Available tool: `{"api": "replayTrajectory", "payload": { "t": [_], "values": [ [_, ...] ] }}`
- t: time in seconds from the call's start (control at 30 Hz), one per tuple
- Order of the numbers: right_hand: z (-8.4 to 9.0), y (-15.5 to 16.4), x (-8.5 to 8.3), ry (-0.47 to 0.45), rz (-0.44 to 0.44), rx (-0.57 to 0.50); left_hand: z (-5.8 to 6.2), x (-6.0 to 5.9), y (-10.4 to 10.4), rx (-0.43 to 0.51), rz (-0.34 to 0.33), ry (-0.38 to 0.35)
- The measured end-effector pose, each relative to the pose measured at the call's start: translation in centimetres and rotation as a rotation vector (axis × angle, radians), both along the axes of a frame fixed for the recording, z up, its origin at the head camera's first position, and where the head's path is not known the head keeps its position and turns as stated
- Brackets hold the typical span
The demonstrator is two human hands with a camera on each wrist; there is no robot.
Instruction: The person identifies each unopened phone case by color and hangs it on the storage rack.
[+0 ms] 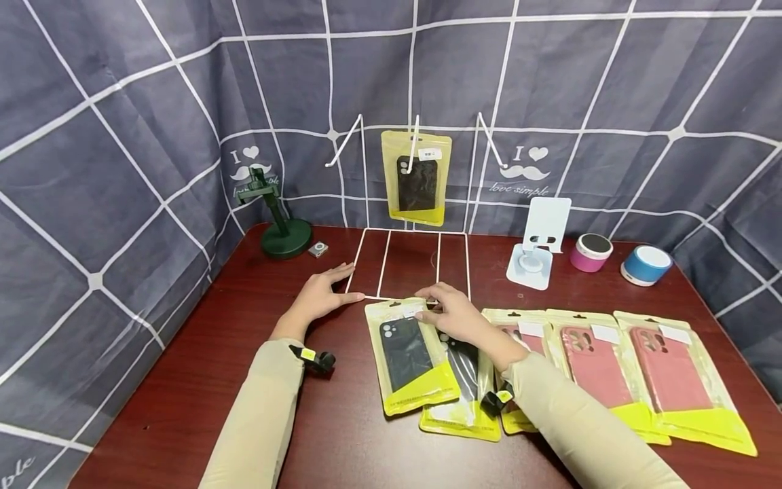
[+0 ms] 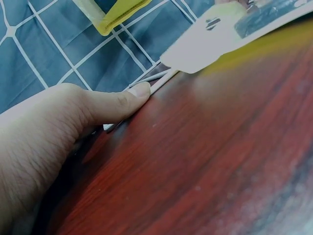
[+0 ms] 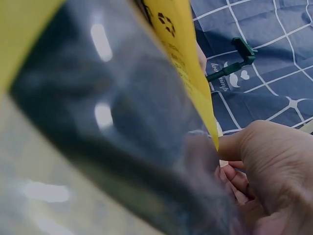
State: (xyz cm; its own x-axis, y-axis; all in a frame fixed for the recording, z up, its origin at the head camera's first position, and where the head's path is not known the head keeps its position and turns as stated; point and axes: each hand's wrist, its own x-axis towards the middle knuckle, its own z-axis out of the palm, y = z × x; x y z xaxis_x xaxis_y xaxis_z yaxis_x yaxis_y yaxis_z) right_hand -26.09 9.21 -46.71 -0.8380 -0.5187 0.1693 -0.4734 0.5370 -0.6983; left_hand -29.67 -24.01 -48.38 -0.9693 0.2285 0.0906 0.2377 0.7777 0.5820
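A glossy red-brown wooden table [image 1: 183, 380] stands against grey checked cloth. The right hand [image 1: 458, 318] pinches the top edge of a flat, shiny yellow-and-clear pouch [image 1: 411, 356] holding a black phone case; its long axis runs away from the person, hang-hole end farthest. The left hand [image 1: 320, 295] lies flat, fingers straight, on the thin white wire rack [image 1: 415, 261].
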Motion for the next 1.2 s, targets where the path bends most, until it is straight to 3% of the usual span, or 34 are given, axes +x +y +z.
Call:
{"api": "replayTrajectory", "payload": {
  "t": [0.4,0.63,0.9,1.2],
  "values": [
    [-0.4,0.1,-0.3,0.179,-0.012,0.002,0.2,0.0,0.1,-0.011,0.004,0.001],
    [0.3,0.0,-0.5,0.207,-0.062,-0.15,0.6,0.0,0.1,-0.043,-0.015,0.019],
    [0.3,-0.1,-0.5,0.133,-0.141,-0.279,0.9,0.4,0.1,-0.103,-0.034,0.038],
    [0.7,0.0,-0.2,-0.027,-0.257,-0.412,0.3,0.3,0.1,-0.12,-0.027,0.036]
  ]
}}
